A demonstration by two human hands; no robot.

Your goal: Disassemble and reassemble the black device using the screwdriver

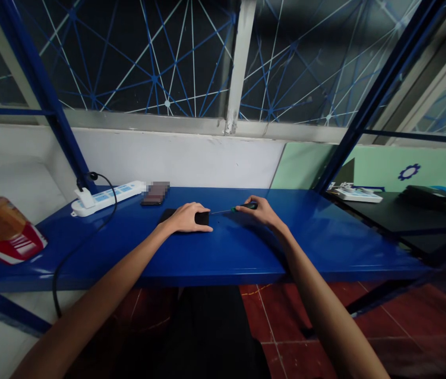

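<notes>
My left hand (186,218) lies over a flat black device (202,218) on the blue metal shelf (226,247), its fingers curled down on it and pressing it in place. My right hand (260,210) pinches the green handle of a thin screwdriver (242,208). The screwdriver's metal shaft points left, with its tip close to the right end of the black device.
A white power strip (106,198) with a plug and black cable lies at the back left, a dark phone (155,193) beside it. A plastic bag with red packaging (3,231) sits at the far left. A black table with white parts (359,195) stands to the right.
</notes>
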